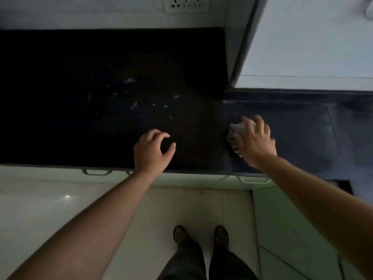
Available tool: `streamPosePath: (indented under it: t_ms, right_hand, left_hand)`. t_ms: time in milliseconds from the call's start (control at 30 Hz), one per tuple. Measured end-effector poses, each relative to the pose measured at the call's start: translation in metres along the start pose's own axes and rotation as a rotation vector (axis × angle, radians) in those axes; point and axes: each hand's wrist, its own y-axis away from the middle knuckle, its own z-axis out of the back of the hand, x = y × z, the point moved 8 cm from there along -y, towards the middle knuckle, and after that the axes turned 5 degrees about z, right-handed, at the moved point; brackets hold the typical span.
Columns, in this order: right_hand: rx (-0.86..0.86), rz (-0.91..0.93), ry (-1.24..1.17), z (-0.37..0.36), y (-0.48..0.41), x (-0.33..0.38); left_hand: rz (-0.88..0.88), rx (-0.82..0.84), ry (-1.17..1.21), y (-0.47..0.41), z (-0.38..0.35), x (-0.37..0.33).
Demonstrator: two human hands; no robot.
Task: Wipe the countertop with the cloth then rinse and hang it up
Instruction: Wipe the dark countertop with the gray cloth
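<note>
The black countertop (80,98) runs across the middle of the view, with pale smears and specks (139,98) near its centre. My right hand (256,140) lies flat, fingers spread, pressing a light checked cloth (235,134) onto the counter at the right; only the cloth's left part shows from under the hand. My left hand (151,150) hovers over the counter's front edge with its fingers loosely curled and nothing in it.
A white wall corner (302,47) with a dark vertical trim (244,47) juts out at the back right. A wall socket (185,4) sits above the counter. Cabinet handles (96,172) line the front below the edge. My feet stand on the pale tiled floor.
</note>
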Motion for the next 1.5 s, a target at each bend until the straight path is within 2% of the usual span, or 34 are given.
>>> streamPosePath:
  t_ms: [100, 200, 300, 400, 500, 633, 733, 767, 867, 933, 1000, 1067, 1133, 1200, 1233, 1300, 1367, 1400, 1500]
  right_hand:
    - [-0.078, -0.092, 0.095, -0.015, 0.007, 0.001]
    - [-0.14, -0.05, 0.096, -0.034, 0.015, 0.019]
    - [-0.188, -0.004, 0.087, -0.045, 0.008, 0.044]
    - [-0.232, -0.049, 0.041, -0.042, -0.032, 0.064]
    - [-0.196, -0.034, 0.051, -0.041, -0.085, 0.089]
    - [-0.137, 0.206, 0.135, -0.055, -0.078, 0.118]
    - [-0.12, 0.383, 0.201, -0.054, -0.067, 0.109]
    - [-0.112, 0.37, 0.202, -0.05, -0.082, 0.103]
    - [-0.13, 0.179, 0.142, -0.036, -0.161, 0.105]
    - [-0.108, 0.173, 0.131, -0.037, -0.206, 0.128]
    - [-0.079, 0.3, 0.129, -0.045, -0.215, 0.155]
    - [-0.068, 0.465, 0.125, -0.055, -0.182, 0.169]
    - [-0.05, 0.594, 0.144, -0.061, -0.133, 0.159]
    - [-0.056, 0.648, 0.184, -0.057, -0.115, 0.136]
    - [-0.054, 0.625, 0.181, -0.054, -0.126, 0.127]
    - [-0.082, 0.464, 0.148, -0.047, -0.168, 0.122]
    - [-0.086, 0.286, 0.103, -0.048, -0.211, 0.138]
    - [-0.077, 0.264, 0.106, -0.052, -0.223, 0.153]
    - [-0.048, 0.478, 0.084, -0.067, -0.206, 0.197]
  left_hand:
    - [0.041, -0.029, -0.148, -0.017, -0.009, 0.026]
    - [0.093, 0.036, -0.166, -0.021, -0.026, 0.052]
    - [0.101, -0.006, -0.13, -0.021, -0.027, 0.06]
    - [0.109, -0.022, -0.087, -0.023, -0.026, 0.06]
    - [0.114, -0.024, -0.087, -0.023, -0.026, 0.062]
    - [0.123, -0.03, -0.089, -0.023, -0.024, 0.063]
    - [0.144, -0.005, -0.086, -0.023, -0.024, 0.063]
    - [0.149, 0.003, -0.088, -0.023, -0.025, 0.064]
    - [0.153, 0.006, -0.082, -0.022, -0.027, 0.067]
    - [0.162, -0.002, -0.081, -0.021, -0.028, 0.068]
    - [0.161, -0.006, -0.084, -0.021, -0.029, 0.068]
    - [0.166, -0.002, -0.086, -0.021, -0.03, 0.069]
    - [0.177, 0.007, -0.094, -0.021, -0.03, 0.069]
    - [0.182, 0.019, -0.093, -0.021, -0.03, 0.069]
    - [0.185, 0.02, -0.088, -0.02, -0.031, 0.069]
    - [0.188, 0.013, -0.075, -0.02, -0.03, 0.069]
    - [0.185, 0.006, -0.066, -0.02, -0.029, 0.068]
    - [0.183, 0.002, -0.065, -0.02, -0.028, 0.067]
    - [0.181, 0.0, -0.073, -0.02, -0.029, 0.068]
